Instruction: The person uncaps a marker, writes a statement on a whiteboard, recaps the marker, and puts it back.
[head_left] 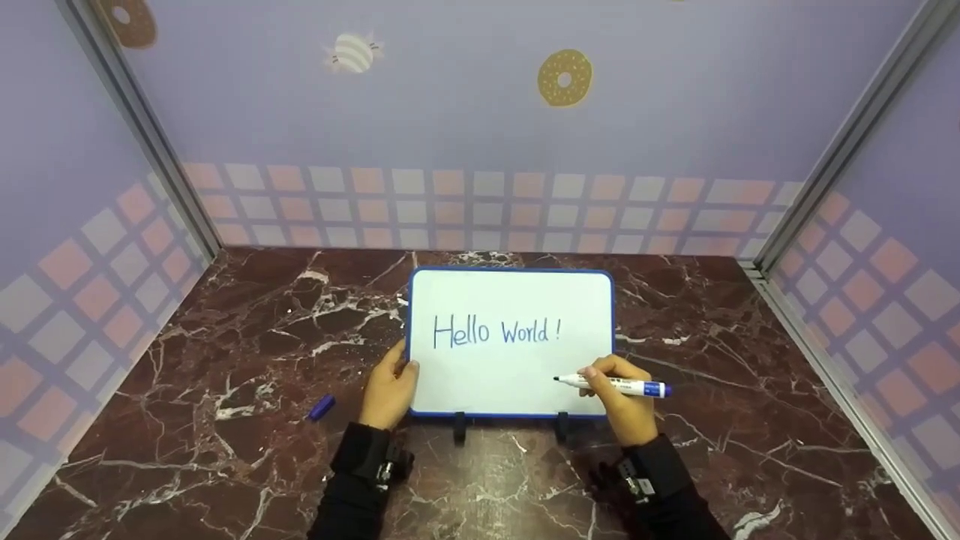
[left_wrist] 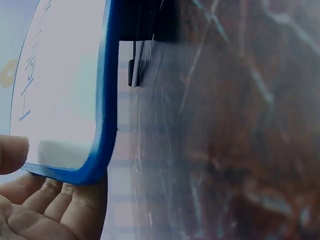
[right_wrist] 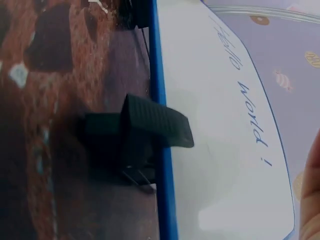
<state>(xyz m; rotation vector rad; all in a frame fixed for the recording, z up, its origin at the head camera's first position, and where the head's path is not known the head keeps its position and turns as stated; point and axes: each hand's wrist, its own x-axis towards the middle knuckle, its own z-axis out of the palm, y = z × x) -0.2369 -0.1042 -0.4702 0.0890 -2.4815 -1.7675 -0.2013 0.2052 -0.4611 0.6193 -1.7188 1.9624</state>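
Note:
A whiteboard with a blue frame stands tilted on black stand feet, and "Hello World!" is written on it in blue. My left hand grips its left edge; in the left wrist view the thumb lies over the front and the fingers reach behind. The uncapped marker, white with a blue end, is pinched in my right hand. Its dark tip points left, in front of the board's lower right; whether it touches is unclear. Only part of the right hand shows in the right wrist view.
A blue marker cap lies on the dark red marbled table, left of my left hand. One stand clip hooks over the board's lower edge. Lilac panels with checks and sweets enclose the back and sides.

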